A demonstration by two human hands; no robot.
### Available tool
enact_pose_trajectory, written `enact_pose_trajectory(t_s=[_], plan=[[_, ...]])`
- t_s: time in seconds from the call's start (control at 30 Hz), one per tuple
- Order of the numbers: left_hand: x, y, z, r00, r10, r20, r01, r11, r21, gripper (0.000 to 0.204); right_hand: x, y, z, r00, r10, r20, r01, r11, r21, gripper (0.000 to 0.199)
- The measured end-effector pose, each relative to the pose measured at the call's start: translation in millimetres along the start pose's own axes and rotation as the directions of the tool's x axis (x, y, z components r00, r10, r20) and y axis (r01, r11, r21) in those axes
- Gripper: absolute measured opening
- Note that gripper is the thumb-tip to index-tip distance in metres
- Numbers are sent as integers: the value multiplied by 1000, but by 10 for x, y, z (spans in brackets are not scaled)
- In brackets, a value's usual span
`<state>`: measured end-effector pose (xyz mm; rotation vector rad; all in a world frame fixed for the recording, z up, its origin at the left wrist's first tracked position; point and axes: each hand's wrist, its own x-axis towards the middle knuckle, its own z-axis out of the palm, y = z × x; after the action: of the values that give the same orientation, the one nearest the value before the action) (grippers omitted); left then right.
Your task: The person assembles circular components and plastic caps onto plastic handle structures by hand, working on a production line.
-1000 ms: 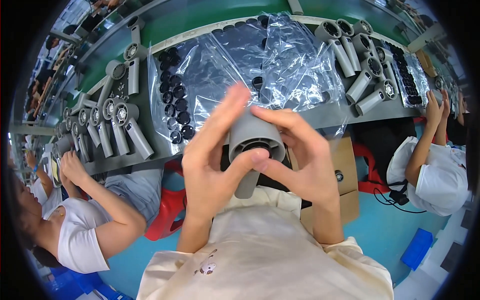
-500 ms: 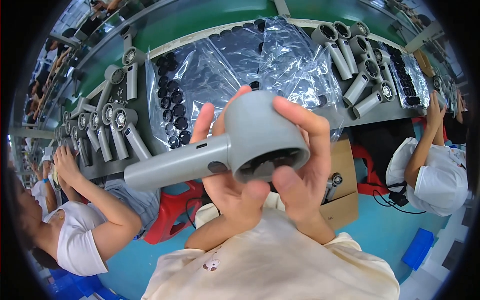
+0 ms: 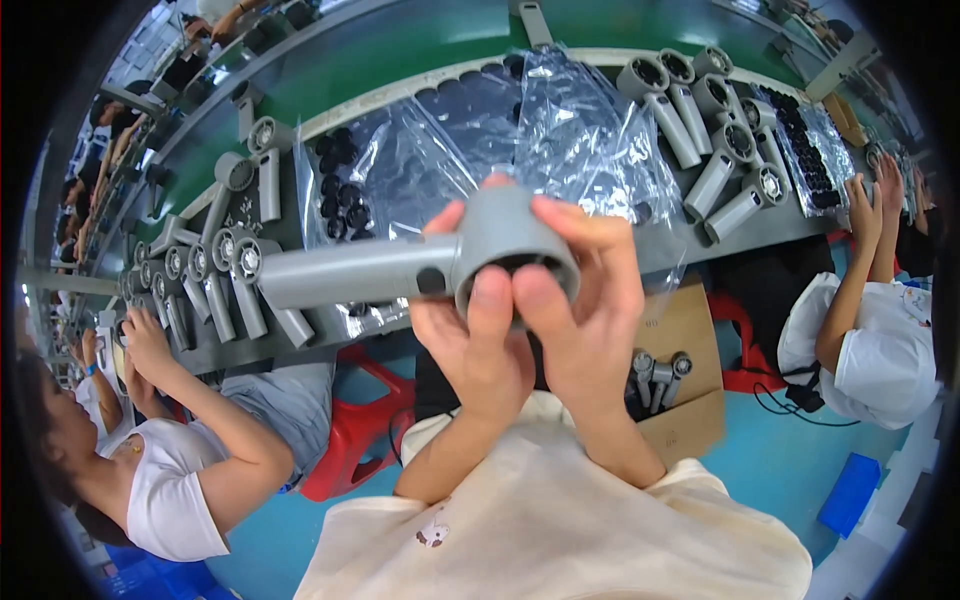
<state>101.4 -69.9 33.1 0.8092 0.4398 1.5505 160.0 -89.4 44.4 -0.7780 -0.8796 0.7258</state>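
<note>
Between both my hands is a grey handheld fan [image 3: 350, 272], its handle pointing left and the round opening of its head facing me. My left hand [image 3: 465, 340] grips the head's left side where the handle joins, thumb at the opening. On the right side of the head, my right hand [image 3: 590, 300] is wrapped round it, its thumb also at the opening's lower edge. The two thumbs lie side by side and hide much of what is inside. Beyond the hands, black round caps [image 3: 345, 190] lie on a clear plastic sheet [image 3: 585, 135].
Several grey fans lie at the right [image 3: 735, 140] and left [image 3: 240, 262] of the bench. A cardboard box [image 3: 690, 420] with more fans stands below on my right. Co-workers sit on both sides, with a red stool [image 3: 365, 430] on the left and a blue bin [image 3: 850, 495] on the floor.
The fan has moved a little away from me and its handle is more level. Both thumbs have come together over the head's opening.
</note>
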Motion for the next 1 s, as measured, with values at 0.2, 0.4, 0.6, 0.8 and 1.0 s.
enact_pose_trajectory(t_s=[0.2, 0.4, 0.6, 0.8, 1.0], plan=[[-123, 352, -59, 952, -304, 41, 301, 951, 66, 65, 33, -54, -208, 953, -220, 208, 268, 932, -245, 54], [-31, 864, -482, 706, -138, 695, -345, 790, 507, 53, 12, -199, -180, 966, -225, 124, 242, 959, -147, 82], [-20, 261, -85, 869, 358, 342, -469, 815, 339, 62, -57, -149, -41, 952, -217, 214, 239, 967, -83, 66], [11, 214, -48, 852, 412, 323, -514, 774, 369, 57, -46, -142, -15, 939, -267, 219, 284, 957, -53, 55], [35, 149, -70, 808, 502, 310, -585, 749, 312, 45, -23, -166, -39, 941, -229, 249, 250, 967, -54, 49]])
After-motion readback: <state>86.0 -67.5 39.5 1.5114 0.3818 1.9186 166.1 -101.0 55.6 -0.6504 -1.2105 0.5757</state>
